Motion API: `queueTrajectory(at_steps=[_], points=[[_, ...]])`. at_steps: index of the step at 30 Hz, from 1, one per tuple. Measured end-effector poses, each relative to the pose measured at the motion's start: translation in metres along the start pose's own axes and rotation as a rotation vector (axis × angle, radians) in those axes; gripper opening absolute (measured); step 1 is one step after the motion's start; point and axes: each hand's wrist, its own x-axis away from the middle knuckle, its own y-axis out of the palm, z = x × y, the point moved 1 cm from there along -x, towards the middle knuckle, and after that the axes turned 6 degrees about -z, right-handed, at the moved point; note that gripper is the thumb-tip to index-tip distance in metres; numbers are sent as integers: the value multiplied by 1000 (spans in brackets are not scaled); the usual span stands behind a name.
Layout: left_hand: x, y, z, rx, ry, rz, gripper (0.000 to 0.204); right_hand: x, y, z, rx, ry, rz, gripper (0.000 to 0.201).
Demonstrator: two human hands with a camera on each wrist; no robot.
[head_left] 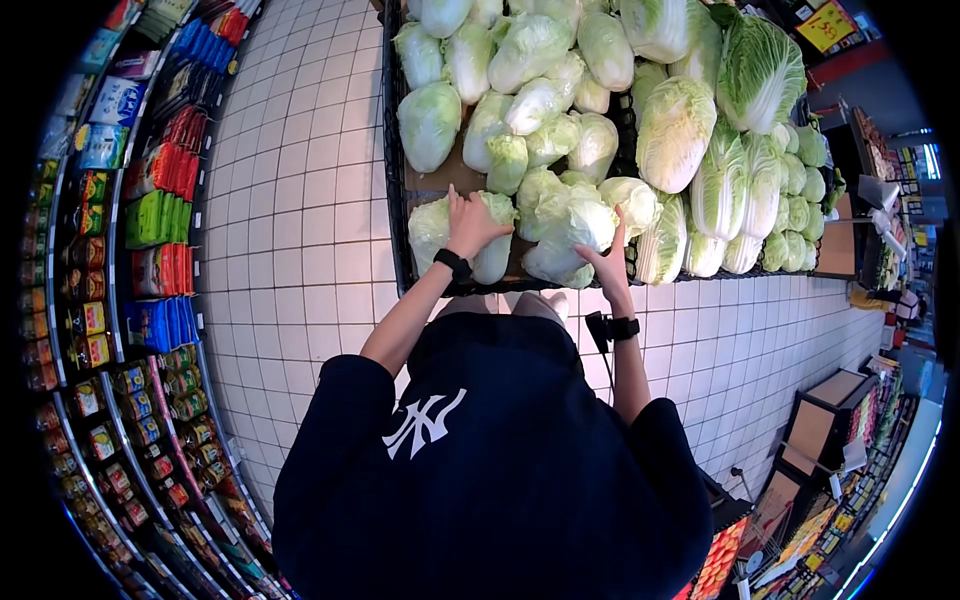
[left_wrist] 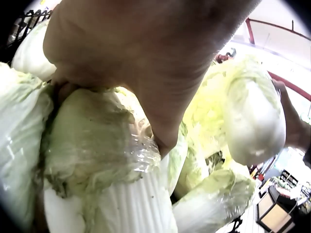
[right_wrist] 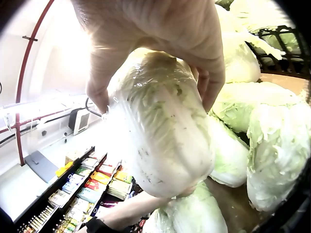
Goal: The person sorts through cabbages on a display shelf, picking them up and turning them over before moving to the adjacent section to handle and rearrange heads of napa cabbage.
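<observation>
My right hand grips a pale Chinese cabbage, thumb on one side and fingers on the other. In the right wrist view its white base points down, and clear film glistens around its top. My left hand lies over another film-wrapped Chinese cabbage at the crate's near left corner. The left wrist view shows the thumb down one side of it and the other fingers curled round the far side, partly hidden. A further cabbage lies just left of that hand.
A black crate holds many more Chinese cabbages, with brown cardboard showing between some. Larger leafy heads stand to the right, beside rows of small green ones. Packed shelves line the left across a tiled floor.
</observation>
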Motion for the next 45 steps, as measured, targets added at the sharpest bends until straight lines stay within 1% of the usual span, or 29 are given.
queueTrajectory(at_steps=[2, 4, 6, 8, 12, 14, 17, 18, 20, 21, 23, 24, 26, 27, 29, 30, 32, 33, 35, 36, 39, 40, 42, 43, 45], points=[[5, 7, 1, -61, 34, 50, 85, -4, 0, 6, 78, -36, 20, 116], [4, 17, 1, -78, 44, 68, 84, -4, 1, 5, 83, -40, 22, 116], [5, 18, 4, -93, 53, 87, 83, -5, -1, 7, 89, -43, 24, 117], [6, 17, 3, -123, 39, 57, 82, -7, 1, 8, 263, -84, 37, 119], [8, 17, 1, -54, 18, 30, 83, -12, 9, 9, 161, -112, 27, 120], [11, 22, 2, -120, 20, 126, 88, -14, 14, 8, 253, -163, 61, 123], [7, 28, -1, -109, -20, 100, 90, -19, 21, 5, 288, -187, 77, 124], [7, 31, -2, -109, -22, 101, 90, -21, 23, 3, 288, -188, 75, 124], [4, 32, 0, -238, -35, 145, 94, -24, 24, 0, 155, -65, 120, 124], [5, 30, 0, -237, -35, 146, 94, -26, 25, 0, 156, -67, 120, 124], [6, 22, -2, -267, 19, 229, 78, -31, 26, -1, 225, -110, 161, 122], [4, 6, -7, -267, 22, 230, 78, -35, 26, 6, 225, -112, 163, 122], [-1, -28, -29, 104, -115, -99, 63, -38, 27, 16, 538, -198, 262, 120], [-5, -37, -38, 100, -115, -104, 63, -38, 28, 14, 535, -192, 263, 120], [-14, -57, -58, 248, -227, 218, 54, -37, 32, 13, 480, -113, 256, 121], [-21, -66, -65, 302, -186, 276, 66, -36, 34, 12, 474, -111, 249, 121], [-38, -65, -74, 294, -227, 327, 82, -32, 34, 8, 519, -116, 258, 123], [-48, -60, -79, 295, -223, 328, 82, -31, 34, 7, 528, -131, 260, 125], [-64, -57, -80, 304, -231, 394, 99, -29, 33, 6, 539, -160, 260, 125], [-70, -58, -79, 349, -249, 380, 111, -28, 33, 6, 548, -185, 255, 126], [-81, -58, -70, 274, -304, 450, 122, -21, 33, 12, 525, -175, 244, 126], [-84, -57, -67, 275, -297, 448, 122, -20, 33, 15, 514, -168, 232, 126], [-89, -53, -60, 183, -395, 437, 123, -16, 32, 17, 522, -184, 241, 127], [-91, -51, -59, 135, -415, 458, 123, -14, 31, 19, 546, -168, 236, 127], [-94, -50, -61, 137, -390, 464, 122, -12, 32, 17, 573, -148, 233, 128]])
